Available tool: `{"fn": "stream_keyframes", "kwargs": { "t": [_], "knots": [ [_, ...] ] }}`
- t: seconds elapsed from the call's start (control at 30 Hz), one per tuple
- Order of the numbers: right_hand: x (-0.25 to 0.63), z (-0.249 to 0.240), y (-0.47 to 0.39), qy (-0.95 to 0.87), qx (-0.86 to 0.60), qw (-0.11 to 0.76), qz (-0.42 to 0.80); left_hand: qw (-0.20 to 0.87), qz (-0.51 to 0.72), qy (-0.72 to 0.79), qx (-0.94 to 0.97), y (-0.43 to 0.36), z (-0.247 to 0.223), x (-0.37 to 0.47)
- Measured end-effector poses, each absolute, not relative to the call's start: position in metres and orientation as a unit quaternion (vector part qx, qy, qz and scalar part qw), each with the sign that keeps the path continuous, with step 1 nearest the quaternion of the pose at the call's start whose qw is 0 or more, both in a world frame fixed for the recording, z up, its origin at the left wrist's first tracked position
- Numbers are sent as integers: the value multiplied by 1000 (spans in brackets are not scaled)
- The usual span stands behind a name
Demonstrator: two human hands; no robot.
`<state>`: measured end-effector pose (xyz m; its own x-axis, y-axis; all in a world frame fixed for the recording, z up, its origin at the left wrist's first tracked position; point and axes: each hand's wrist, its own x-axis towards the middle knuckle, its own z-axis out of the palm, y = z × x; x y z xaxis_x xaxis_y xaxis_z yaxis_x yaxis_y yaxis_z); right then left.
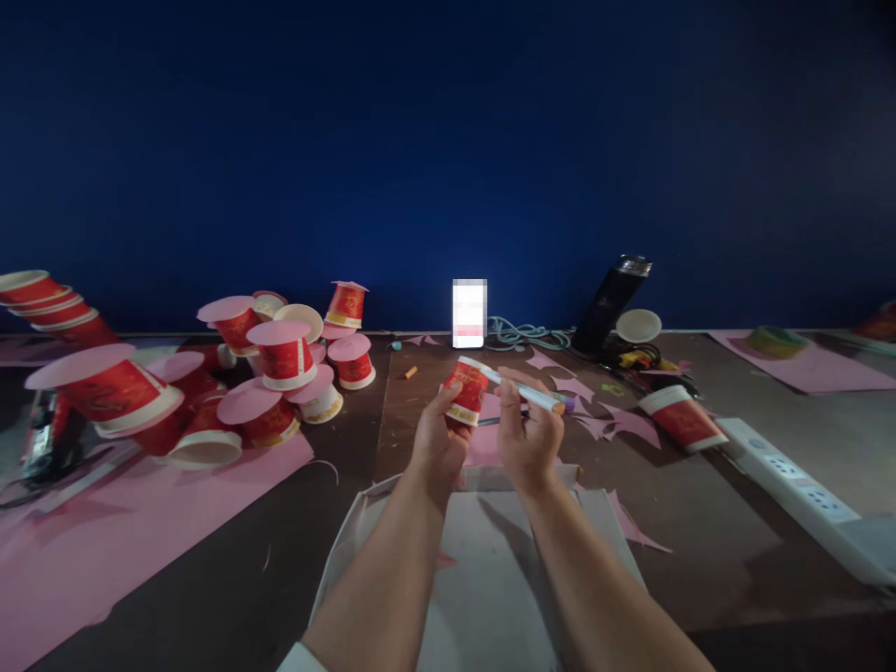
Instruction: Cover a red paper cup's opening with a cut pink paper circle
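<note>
In the middle of the head view, my left hand (435, 437) is closed round a red paper cup (468, 392) with gold print, its white rim at the top. My right hand (533, 437) grips a white pen-like stick (530, 392) with an orange end. The tip of this stick points left at the cup's rim; whether it touches cannot be made out. Beneath both hands lies pink paper (490, 448), and nearer to me sits an open white box (490, 560), partly covered by my forearms.
Several red cups with pink paper discs (284, 359) crowd the left side, by a large pink sheet (168, 532). A lit phone (469, 317) stands against the blue wall. On the right are a black flask (609, 308), another red cup (682, 418), a power strip (791, 485) and pink offcuts (634, 425).
</note>
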<state>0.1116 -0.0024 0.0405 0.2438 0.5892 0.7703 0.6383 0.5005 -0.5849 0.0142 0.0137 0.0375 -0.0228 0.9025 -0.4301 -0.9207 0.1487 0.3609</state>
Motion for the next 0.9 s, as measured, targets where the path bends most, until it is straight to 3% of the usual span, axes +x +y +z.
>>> {"fn": "stream_keyframes", "kwargs": {
  "t": [0.5, 0.9],
  "knots": [
    [110, 42, -3, -621, -497, 606, -3, 701, 650, 293, -17, 14, 38, 13],
    [107, 45, 3, -528, -456, 705, 127, 707, 653, 269, -20, 15, 38, 13]
  ]
}}
